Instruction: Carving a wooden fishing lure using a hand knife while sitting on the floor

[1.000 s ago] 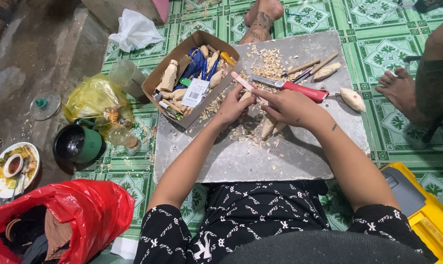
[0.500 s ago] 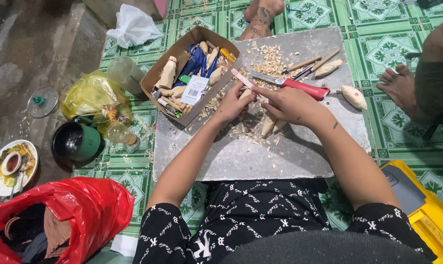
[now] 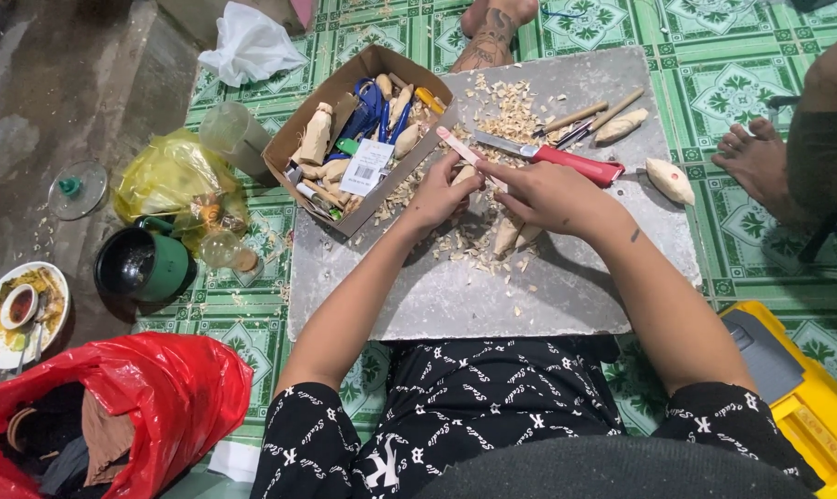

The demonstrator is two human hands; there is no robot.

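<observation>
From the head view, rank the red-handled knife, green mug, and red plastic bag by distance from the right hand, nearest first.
1. Red-handled knife: on the slab, just beyond the right hand.
2. Green mug: on the floor, far to the left.
3. Red plastic bag: lower left corner, farthest.

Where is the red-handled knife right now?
The red-handled knife lies on the grey slab, just beyond the right hand, between the wood shavings and a carved wooden piece to its right.
</observation>
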